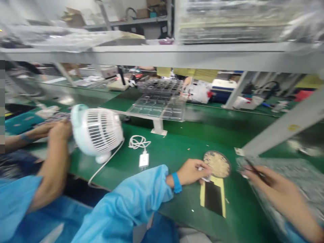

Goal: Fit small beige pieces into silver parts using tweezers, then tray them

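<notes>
- Left hand point(191, 172): thumb and fingers pinched closed on a small pale piece point(206, 178), held at the near edge of a round speckled disc point(217, 164). Piece is partly hidden by the fingers; can't tell what it is.
- Right hand point(280, 189): closed around a dark slim tool point(256, 170), well apart from the left hand. Blurred; can't tell if the tool's tip has anything.
- Black strip point(213, 198) with yellow edging lies on the green bench point(187, 143), just below the pale piece, running toward the wearer.
- Clear plastic sheeting point(301, 172) lies under and beside the right hand.
- Blue wristband point(176, 182) on the left wrist, blue sleeve above it.
- Left of the hands: white charger point(144, 160) with coiled cable point(138, 142), then a white fan point(102, 130).
- Clear trays point(158, 107) sit on a raised stand behind.
- Co-worker's hands point(60, 130) are past the fan, far left.
</notes>
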`<state>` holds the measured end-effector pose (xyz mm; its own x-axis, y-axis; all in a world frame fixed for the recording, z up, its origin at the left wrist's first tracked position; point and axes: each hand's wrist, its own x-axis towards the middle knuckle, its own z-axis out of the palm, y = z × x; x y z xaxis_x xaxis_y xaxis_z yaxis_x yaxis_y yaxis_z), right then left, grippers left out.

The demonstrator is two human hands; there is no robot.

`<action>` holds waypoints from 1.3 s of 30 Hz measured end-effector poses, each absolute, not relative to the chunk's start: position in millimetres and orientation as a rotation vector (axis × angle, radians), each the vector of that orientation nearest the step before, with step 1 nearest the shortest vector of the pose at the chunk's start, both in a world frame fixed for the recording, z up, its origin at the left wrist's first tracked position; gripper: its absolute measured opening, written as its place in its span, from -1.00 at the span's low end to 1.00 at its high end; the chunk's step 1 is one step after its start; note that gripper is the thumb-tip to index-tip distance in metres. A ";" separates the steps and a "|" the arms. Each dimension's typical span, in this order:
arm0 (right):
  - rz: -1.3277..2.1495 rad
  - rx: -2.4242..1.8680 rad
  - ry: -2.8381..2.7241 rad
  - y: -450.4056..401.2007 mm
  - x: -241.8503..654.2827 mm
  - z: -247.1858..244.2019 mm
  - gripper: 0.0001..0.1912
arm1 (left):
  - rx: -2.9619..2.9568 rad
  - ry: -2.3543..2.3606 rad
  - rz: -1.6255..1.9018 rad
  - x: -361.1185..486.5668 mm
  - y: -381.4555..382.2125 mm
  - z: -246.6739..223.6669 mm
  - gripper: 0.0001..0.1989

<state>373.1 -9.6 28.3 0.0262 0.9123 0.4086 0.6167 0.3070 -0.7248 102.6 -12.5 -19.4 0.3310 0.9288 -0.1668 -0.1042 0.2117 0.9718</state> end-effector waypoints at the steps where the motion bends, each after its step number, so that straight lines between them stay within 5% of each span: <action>1: 0.517 -1.439 -1.705 -10.0 364.4 27.3 -0.76 | 1.125 0.966 0.904 101.9 -10.9 -17.5 -0.45; 10: 1.256 -1.139 -1.522 0.4 286.8 9.1 -0.71 | 1.163 0.903 0.861 98.3 -9.1 -12.0 -0.60; 39: 1.368 -1.189 -1.523 -17.1 284.3 0.2 -0.68 | 1.126 1.028 1.003 92.3 -2.9 -16.1 -0.58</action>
